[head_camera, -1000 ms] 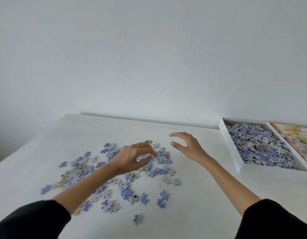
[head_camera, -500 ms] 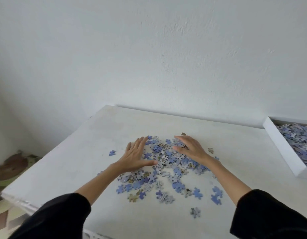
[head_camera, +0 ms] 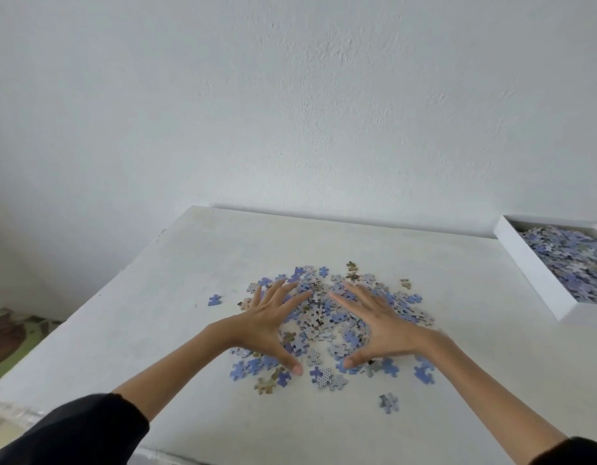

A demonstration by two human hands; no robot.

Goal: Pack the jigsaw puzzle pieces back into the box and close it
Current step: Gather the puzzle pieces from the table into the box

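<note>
Far L, past the counter's (head_camera: 149, 317) left edge, I see a green/brown patterned floor mat (head_camera: 8, 333). A black left sleeve (head_camera: 72, 431) fills the bottom-left corner. The counter is white, its back edge against a pale wall (head_camera: 290, 112).

A lone blue piece (head_camera: 215, 300) lies apart, just left of the main heap. The left grip (head_camera: 266, 325) is released: palm down, fingers straight & spread on the heap's left side, thumb pointing in along the near side.

The loose puzzle pieces (head_camera: 324, 317), mostly blue w/ some patterned grey-white & a few tan, are scattered mid-counter, under & between both grips.

The right grip (head_camera: 384, 327) is also released, flat on the heap's right side, grasping nothing. Its thumb tip is near the left thumb but apart from it.

A stray piece (head_camera: 388, 402) sits alone nearer the front edge, right of ctr.

The box (head_camera: 531, 273), white-walled & open-topped, sits at the counter's back right corner, partly cut by the frame. It's well apart from the heap & already holds packed pieces (head_camera: 572, 256). A black right sleeve (head_camera: 575, 453) shows bottom right.
</note>
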